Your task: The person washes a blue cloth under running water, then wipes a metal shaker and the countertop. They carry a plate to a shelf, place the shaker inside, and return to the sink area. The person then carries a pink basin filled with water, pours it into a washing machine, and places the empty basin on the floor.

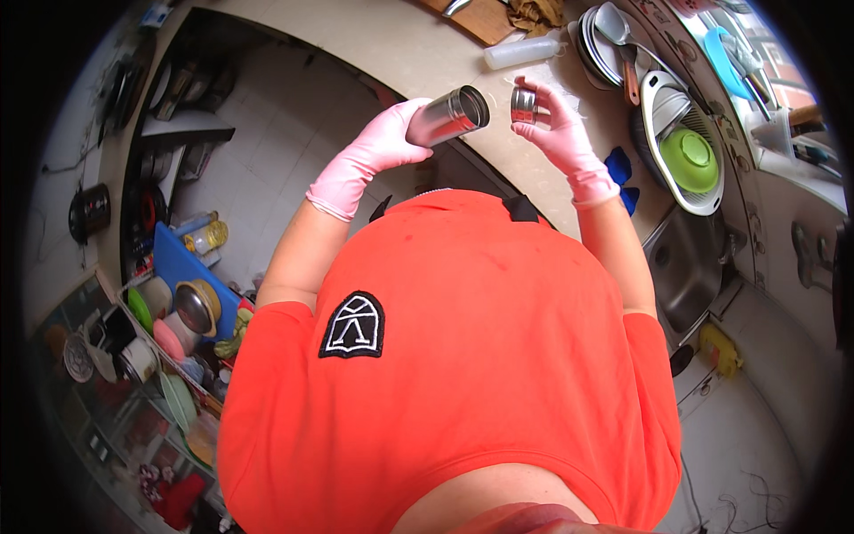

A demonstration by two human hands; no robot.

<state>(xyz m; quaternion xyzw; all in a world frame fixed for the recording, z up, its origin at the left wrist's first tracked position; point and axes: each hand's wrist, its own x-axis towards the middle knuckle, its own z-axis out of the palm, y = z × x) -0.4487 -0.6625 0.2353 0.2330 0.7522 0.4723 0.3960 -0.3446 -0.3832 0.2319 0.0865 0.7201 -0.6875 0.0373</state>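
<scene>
In a pink glove, my left hand [390,133] is closed around a shiny metal cylinder [446,120], tilted with its dark round mouth facing right. My right hand [557,130], also gloved in pink, grips a short metal cap [524,105] between thumb and fingers. A small gap parts the cap from the cylinder's mouth, and both are held near the counter's edge. Behind my right hand a translucent plastic bottle [523,53] lies on its side on the counter [400,40].
At right stand stacked plates [596,50] with a ladle, a white drying rack [710,190] with a green bowl [689,159], and a steel sink [687,267]. Dark blue objects [618,167] lie beside my right wrist. A wooden board [480,20] is at the top.
</scene>
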